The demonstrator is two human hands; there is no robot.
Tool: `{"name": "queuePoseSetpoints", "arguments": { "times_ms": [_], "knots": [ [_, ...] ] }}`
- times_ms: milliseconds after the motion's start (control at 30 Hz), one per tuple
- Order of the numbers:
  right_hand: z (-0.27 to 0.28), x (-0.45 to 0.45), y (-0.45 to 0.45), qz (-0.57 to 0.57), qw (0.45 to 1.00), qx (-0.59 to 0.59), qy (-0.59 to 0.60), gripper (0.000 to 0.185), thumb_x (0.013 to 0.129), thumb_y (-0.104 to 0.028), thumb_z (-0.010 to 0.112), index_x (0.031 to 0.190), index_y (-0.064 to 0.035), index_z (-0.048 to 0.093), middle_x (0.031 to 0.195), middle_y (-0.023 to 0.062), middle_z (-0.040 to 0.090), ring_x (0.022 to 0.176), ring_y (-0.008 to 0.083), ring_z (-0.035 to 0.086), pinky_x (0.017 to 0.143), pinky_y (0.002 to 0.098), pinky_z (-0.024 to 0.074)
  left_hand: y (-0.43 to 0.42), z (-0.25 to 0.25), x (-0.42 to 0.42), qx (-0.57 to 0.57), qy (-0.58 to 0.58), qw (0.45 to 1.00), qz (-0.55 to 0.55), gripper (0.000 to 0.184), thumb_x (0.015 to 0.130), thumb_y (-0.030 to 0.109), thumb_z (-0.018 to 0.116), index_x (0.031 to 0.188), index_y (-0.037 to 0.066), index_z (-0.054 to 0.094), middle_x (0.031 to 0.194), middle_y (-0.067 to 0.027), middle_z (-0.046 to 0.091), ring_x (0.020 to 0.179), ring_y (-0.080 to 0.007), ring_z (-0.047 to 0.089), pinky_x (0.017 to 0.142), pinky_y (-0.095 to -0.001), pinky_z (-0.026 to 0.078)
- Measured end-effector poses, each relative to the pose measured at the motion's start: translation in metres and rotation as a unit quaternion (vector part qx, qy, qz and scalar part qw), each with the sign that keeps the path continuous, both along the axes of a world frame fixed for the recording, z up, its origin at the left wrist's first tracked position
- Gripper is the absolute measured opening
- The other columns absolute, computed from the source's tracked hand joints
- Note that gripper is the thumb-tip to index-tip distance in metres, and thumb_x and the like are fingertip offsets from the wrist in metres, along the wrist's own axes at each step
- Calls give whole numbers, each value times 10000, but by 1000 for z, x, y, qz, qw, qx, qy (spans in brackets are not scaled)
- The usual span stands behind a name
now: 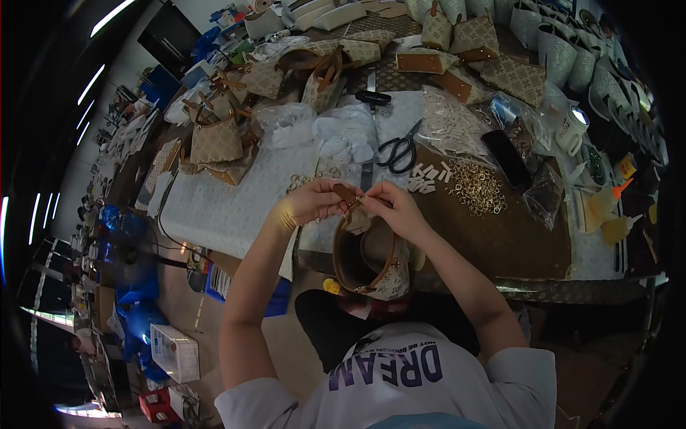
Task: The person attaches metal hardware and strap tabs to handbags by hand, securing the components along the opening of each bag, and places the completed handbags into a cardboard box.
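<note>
A patterned bucket-shaped bag (391, 280) with a brown rim stands at the table's front edge, its mouth facing up toward me. Above its far rim, my left hand (314, 203) is closed on a short brown leather strap (344, 191). My right hand (397, 209) meets it from the other side, thumb and fingers pinched beside the strap's lower end. What lies between the right fingertips is too small to make out. Just right of the hands are a pile of gold metal rings (477, 187) and some small pale pieces (427, 177).
Black scissors (399, 153), a dark phone (506, 157) and a bag of pale pieces (451, 120) lie behind the hands. Several patterned bags (216, 141) crowd the table's left and back. Glue bottles (604, 204) and a can (572, 131) stand at right.
</note>
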State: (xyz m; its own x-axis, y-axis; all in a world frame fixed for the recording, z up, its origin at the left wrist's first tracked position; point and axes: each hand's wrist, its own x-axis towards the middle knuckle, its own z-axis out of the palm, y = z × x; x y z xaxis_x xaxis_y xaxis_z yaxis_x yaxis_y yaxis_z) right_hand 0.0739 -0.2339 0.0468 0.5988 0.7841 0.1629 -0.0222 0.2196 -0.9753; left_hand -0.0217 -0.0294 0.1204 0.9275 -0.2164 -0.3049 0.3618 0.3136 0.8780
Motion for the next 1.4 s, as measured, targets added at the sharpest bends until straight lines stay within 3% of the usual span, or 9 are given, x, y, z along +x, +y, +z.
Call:
{"name": "queuePoseSetpoints", "arguments": {
  "times_ms": [100, 200, 333, 533, 833, 1033, 1233, 1333, 1400],
  "knots": [
    [2, 1, -2, 5, 1000, 8, 23, 181, 908, -138, 634, 1022, -3, 594, 895, 39, 657, 839, 84, 608, 744, 236, 473, -4, 0, 4, 28, 2, 999, -26, 281, 930, 85, 586, 1191, -20, 587, 1059, -70, 659, 843, -101, 626, 775, -220, 508],
    [7, 4, -3, 14, 999, -17, 25, 205, 908, -135, 629, 1062, -3, 602, 908, 41, 660, 858, 87, 615, 757, 236, 477, -17, 11, 3, 222, -40, 974, -28, 251, 911, 80, 617, 1144, -14, 603, 987, -53, 666, 831, -98, 614, 755, -231, 496],
    [6, 3, -1, 15, 1000, -22, -1, 213, 912, -135, 621, 1081, -7, 607, 906, 39, 659, 839, 76, 603, 735, 231, 471, -31, 23, 0, 366, -60, 928, -15, 180, 897, 50, 629, 1070, 15, 596, 919, 0, 627, 812, -66, 558, 709, -232, 464],
    [6, 1, -1, 11, 1000, -26, 5, 215, 913, -140, 613, 1095, -28, 604, 831, 11, 645, 736, 48, 549, 664, 214, 429, -39, 22, -4, 485, -101, 869, 4, 119, 880, -16, 617, 988, -5, 568, 870, -24, 626, 807, -77, 572, 743, -250, 475],
    [11, -2, 0, 8, 998, -58, -5, 230, 907, -149, 621, 1108, -41, 601, 712, -21, 599, 647, 29, 454, 595, 203, 358, -37, 16, -6, 503, -121, 856, 11, 120, 871, -26, 610, 972, -10, 547, 848, -55, 644, 854, -109, 626, 751, -275, 488],
    [13, -1, 2, 24, 998, -60, 9, 259, 879, -112, 649, 1115, -15, 602, 869, 31, 660, 789, 63, 594, 709, 220, 459, -43, 23, -5, 595, -147, 790, -17, 169, 852, 0, 610, 990, -3, 512, 847, -136, 648, 879, -262, 667, 754, -338, 494],
    [15, 0, 2, 55, 996, -72, -8, 341, 825, -99, 713, 1130, 5, 601, 975, 65, 680, 896, 111, 636, 805, 250, 493, -40, 24, -5, 573, -174, 801, -24, 267, 830, 33, 632, 996, 24, 424, 853, -176, 623, 840, -370, 624, 724, -429, 473],
    [17, -1, 3, 57, 995, -84, -8, 336, 824, -103, 712, 1123, 10, 607, 990, 69, 682, 901, 113, 636, 803, 254, 493, -31, 10, -4, 524, -187, 831, -10, 264, 821, 19, 636, 968, 23, 417, 832, -176, 601, 815, -363, 608, 720, -410, 465],
    [18, -1, 4, 48, 993, -101, -24, 319, 826, -101, 709, 1111, 10, 618, 987, 68, 683, 892, 113, 638, 801, 255, 493, -24, -3, -5, 502, -205, 840, 8, 259, 836, 31, 639, 999, 27, 437, 839, -153, 606, 801, -309, 613, 724, -375, 472]
  ]
}}
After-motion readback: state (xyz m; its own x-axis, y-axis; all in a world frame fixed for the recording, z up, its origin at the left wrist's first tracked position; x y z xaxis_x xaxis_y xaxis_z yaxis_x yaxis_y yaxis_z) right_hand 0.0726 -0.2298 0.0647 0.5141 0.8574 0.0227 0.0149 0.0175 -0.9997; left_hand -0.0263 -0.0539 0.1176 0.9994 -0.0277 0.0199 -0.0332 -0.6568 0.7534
